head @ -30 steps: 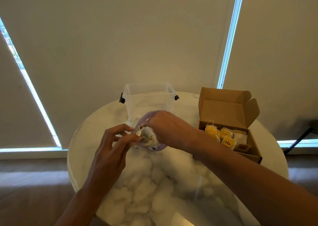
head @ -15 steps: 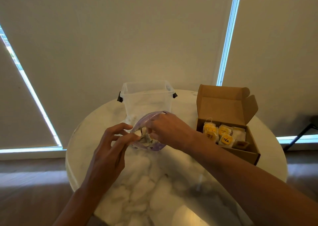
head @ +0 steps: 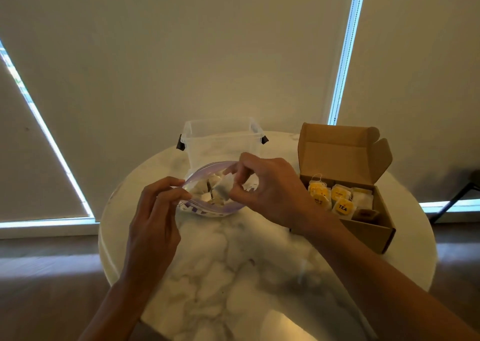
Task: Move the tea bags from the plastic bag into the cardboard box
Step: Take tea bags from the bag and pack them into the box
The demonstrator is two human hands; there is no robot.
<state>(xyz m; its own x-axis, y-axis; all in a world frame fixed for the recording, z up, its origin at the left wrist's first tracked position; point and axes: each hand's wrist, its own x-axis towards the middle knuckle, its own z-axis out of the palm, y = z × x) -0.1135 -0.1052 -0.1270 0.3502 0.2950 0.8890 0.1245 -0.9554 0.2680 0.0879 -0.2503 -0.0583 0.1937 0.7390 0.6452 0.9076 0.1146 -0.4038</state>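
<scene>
Dim warm room, cold daylight leaking through thin gaps beside the blinds (head: 181, 55), soft glare on the marble table (head: 233, 275) at its near edge, wide-angle bending at the borders, slight blur.

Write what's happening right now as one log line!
left hand: pinches plastic bag rim | right hand: pinches tea bag at bag mouth | cardboard box: open, partly filled
</scene>
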